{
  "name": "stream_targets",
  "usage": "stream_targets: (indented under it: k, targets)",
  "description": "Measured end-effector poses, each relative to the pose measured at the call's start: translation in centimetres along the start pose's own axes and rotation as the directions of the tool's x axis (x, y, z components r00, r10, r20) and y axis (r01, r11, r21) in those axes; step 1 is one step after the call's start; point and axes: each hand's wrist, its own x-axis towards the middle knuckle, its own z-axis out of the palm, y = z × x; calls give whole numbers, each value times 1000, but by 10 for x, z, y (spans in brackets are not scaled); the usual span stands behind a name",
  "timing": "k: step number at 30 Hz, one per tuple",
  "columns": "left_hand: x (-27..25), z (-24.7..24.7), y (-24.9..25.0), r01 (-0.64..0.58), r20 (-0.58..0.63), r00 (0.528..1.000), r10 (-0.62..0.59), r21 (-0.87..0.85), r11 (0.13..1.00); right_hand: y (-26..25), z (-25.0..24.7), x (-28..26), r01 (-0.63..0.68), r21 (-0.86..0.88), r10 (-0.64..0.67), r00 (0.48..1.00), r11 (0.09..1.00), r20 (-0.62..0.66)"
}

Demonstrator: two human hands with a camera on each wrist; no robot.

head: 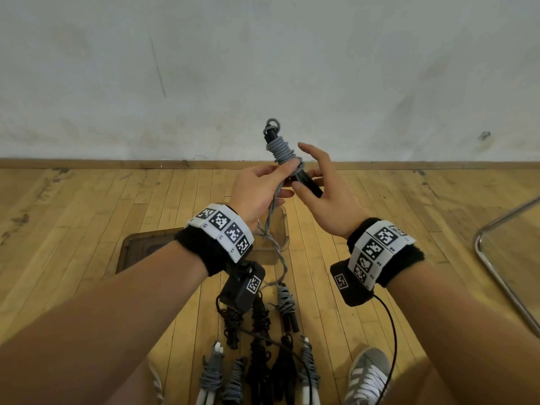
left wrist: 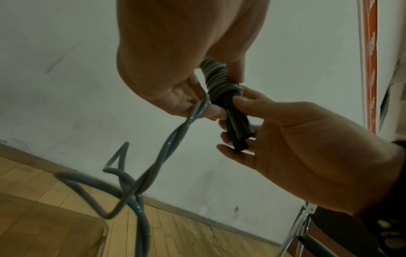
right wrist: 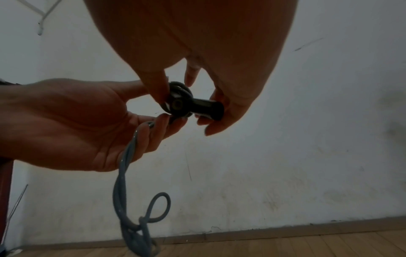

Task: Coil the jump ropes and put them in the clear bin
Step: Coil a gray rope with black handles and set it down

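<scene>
- The black jump-rope handles point(head: 304, 179) are held in the air in front of the person, the long axis tilted: the wrapped end points up and away, the bare butt end down toward the right hand point(head: 324, 197).
- That hand pinches the bare handle stretch between thumb and fingers, index finger raised off it.
- The left hand point(head: 260, 185) sits just beside it on the other side, fingers curled round the grey rope point(head: 280, 150) where it leaves the last turn.
- From that grip the free rope point(left wrist: 153, 167) hangs down, doubled and twisted, toward the floor.
- The clear bin point(head: 280, 226) lies directly beneath both grips.
- Judged: the next turn lands just above the right thumb, and the left hand, holding the rope, is the nearer one to lead it.
- Bundled ropes point(head: 286, 305) lie below, nearer the person.
</scene>
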Motion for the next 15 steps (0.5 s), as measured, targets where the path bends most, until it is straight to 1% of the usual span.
stream_targets:
  k: [2, 4, 5, 7, 9, 10, 12, 15]
  targets:
    - [0, -1, 2, 0, 13, 1000, 0, -21, 1000, -1, -1, 1, -29, 82, 32, 999, 996, -37]
    - [0, -2, 4, 4, 42, 999, -2, -46, 999, -3, -3, 1, -89, 190, 105, 991, 978, -77]
    - [0, -2, 5, 3, 57, 998, 0, -53, 999, -4, -4, 1, -128, 219, 146, 987, 967, -68]
    - [-2, -1, 5, -12, 72, 997, 17, -68, 998, -6, -4, 1, -188, 215, 191, 982, 958, 6]
    - [-3, -1, 5, -47, 58, 997, 49, -37, 998, -6, -1, -1, -181, 171, 173, 983, 969, 63]
    - [-3, -2, 5, -62, 47, 997, 62, -4, 998, -5, 0, -1, -160, 146, 153, 986, 976, 63]
    - [-4, -3, 5, -71, 52, 996, 69, 43, 997, -6, -1, -1, -106, 104, 105, 994, 989, 15]
    - [-3, -4, 3, -61, 78, 996, 53, 112, 992, -10, -4, 0, -56, 130, 64, 996, 990, -57]
